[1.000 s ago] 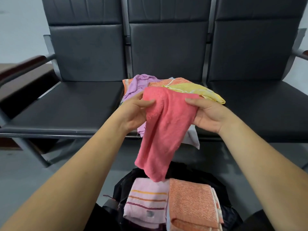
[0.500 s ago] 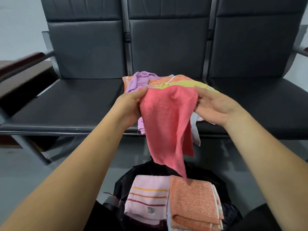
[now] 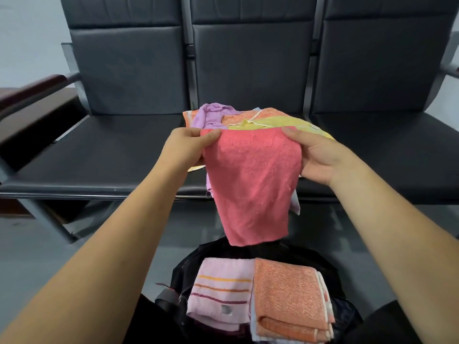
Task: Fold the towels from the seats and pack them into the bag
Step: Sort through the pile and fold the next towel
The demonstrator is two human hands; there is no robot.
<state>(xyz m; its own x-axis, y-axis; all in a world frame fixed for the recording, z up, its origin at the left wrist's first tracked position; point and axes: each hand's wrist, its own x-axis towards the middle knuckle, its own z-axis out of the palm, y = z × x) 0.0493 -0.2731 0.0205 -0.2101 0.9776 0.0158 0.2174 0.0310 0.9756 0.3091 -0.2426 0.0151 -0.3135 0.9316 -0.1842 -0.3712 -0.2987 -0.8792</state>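
Head view: folding step in hand, on a coral-pink terry towel [image 3: 250, 184] held up above the far side of the soft black bag [image 3: 188, 266]. Left hand [image 3: 185, 148] pinched the towel's upper left corner, thumb over the top edge. Right hand [image 3: 320, 157] pinched the upper right corner the same way, its other fingers hidden behind the cloth. The towel hung opened out, its lower edge free over the bag's far rim; contact with the rim could not be told. Judged: first fold not yet made. The next move called for bringing the two corners together to halve the cloth with edges matched, since limp terry would likely sag and skew. Inside the bag, a folded pale pink striped towel [image 3: 218, 286] lay on its left side, touching a folded orange terry towel [image 3: 288, 299] on its right side. Beyond the bag, on a black padded bench [image 3: 99, 150], sat a loose heap of unfolded towels [image 3: 248, 117] in lilac, orange and yellow, some draping off the front. In the way: the packed pair covered most of the bag's visible mouth, so the coral towel would probably have to go on top.
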